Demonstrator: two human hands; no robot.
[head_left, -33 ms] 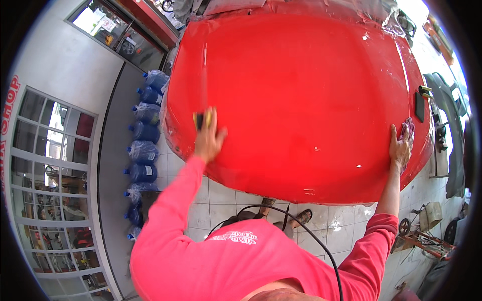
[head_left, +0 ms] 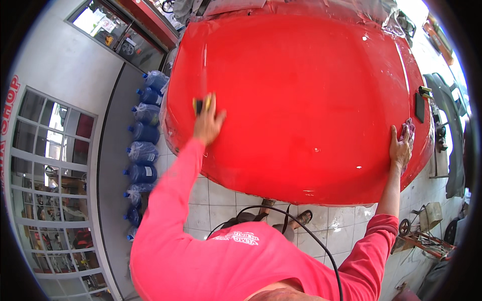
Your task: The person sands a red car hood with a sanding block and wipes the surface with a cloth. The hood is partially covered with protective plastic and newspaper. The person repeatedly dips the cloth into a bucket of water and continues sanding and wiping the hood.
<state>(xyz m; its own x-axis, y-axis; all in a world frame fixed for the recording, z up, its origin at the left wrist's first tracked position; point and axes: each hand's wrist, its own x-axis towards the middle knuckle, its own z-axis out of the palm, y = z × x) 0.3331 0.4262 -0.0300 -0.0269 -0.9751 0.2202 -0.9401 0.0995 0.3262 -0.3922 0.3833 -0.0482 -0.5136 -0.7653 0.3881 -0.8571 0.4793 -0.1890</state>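
A glossy red car hood (head_left: 296,100) fills the space in front of me. On its left side, my left hand (head_left: 208,125) is closed over a small black and yellow sanding block (head_left: 199,107), pressed against the paint; the palm hides part of it. Near the right edge, my right hand (head_left: 400,150) rests on the hood with a crumpled purple cloth (head_left: 409,131) in its grip. Just beyond that hand, a flat dark pad (head_left: 419,107) lies by a smaller yellow and black block (head_left: 425,92).
Several blue water jugs (head_left: 142,171) line the wall at left. Clear plastic sheeting (head_left: 376,15) borders the hood's far edge. A dark bumper (head_left: 456,165) stands at right, near a metal cart (head_left: 427,241). A black cable (head_left: 321,242) crosses my body above the tiled floor.
My left hand has slid forward, away from me, along the hood with the sanding block. My right hand and the cloth have stayed in place.
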